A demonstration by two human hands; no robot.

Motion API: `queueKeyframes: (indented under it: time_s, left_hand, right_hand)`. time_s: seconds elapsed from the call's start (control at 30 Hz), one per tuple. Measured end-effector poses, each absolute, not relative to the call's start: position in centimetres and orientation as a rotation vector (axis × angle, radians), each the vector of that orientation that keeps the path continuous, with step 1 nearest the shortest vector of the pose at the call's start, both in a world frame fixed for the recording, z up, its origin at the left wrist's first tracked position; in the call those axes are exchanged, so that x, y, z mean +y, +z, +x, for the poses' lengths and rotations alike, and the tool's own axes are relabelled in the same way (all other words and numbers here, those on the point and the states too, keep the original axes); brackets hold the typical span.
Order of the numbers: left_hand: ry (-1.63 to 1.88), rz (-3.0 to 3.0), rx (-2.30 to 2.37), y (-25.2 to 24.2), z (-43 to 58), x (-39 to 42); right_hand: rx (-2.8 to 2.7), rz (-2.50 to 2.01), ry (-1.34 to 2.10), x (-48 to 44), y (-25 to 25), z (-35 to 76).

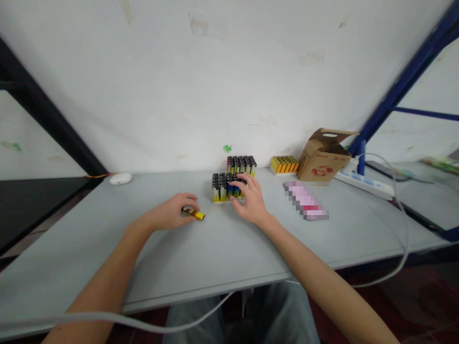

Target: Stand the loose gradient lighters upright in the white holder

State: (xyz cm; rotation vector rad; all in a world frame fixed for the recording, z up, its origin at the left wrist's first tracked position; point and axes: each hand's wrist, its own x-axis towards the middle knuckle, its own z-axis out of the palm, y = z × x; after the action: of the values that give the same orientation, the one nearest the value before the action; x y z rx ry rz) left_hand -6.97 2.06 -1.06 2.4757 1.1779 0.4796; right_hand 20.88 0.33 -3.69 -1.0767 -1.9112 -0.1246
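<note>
My left hand [178,210] is closed round a lighter [198,215] just above or on the table; its gold-yellow end sticks out past the fingers. To its right, a tray-like block of lighters [220,190] stands upright, with black tops and pale, yellow and blue bodies. Over the right side of this block, my right hand [250,199] has its fingers curved and apart, with thumb and forefinger close to the blue lighters [230,190]. Whether these fingertips press on a lighter is hard to make out. Part of the block is hidden behind the hand.
Behind stands another block of black-topped lighters [242,164]. Further right are a yellow-orange block [284,165], an open cardboard box [319,160], a pixelated pink item [306,198] and a power strip [366,185]. A white case [121,178] lies left. A white cable [407,229] crosses the table's right side.
</note>
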Motion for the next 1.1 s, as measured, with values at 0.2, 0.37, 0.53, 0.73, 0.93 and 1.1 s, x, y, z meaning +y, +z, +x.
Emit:
queueKeyframes:
  time_s: [0.2,0.37,0.53,0.73,0.93,1.1]
  left_hand:
    - [0.534,2.376,1.157,-1.2,-6.0,2.2]
    - [0.739,2.341,1.129,-0.4,-4.3,1.1]
    - [1.052,2.363,1.082,-0.4,-2.4,0.0]
    - [1.214,2.005,0.993,-0.9,-0.9,-0.9]
    - [1.278,1.593,0.892,-0.8,-0.4,-0.6]
    - [1.365,1.429,0.954,-0.9,-0.4,-0.1]
  right_hand:
    - [-1.871,-0.998,-0.106,-0.1,-3.1,20.8]
    - [-1.888,-0.863,-0.119,-0.6,-2.3,20.9]
    - [-1.945,-0.766,-0.106,-1.0,-1.9,20.8]
    - [-2.033,-0.775,-0.068,-1.3,-1.9,20.4]
    - [-2.081,-0.739,-0.064,-1.0,-2.5,20.2]
    - [-1.919,-0.779,-0.069,-0.2,-2.7,20.8]
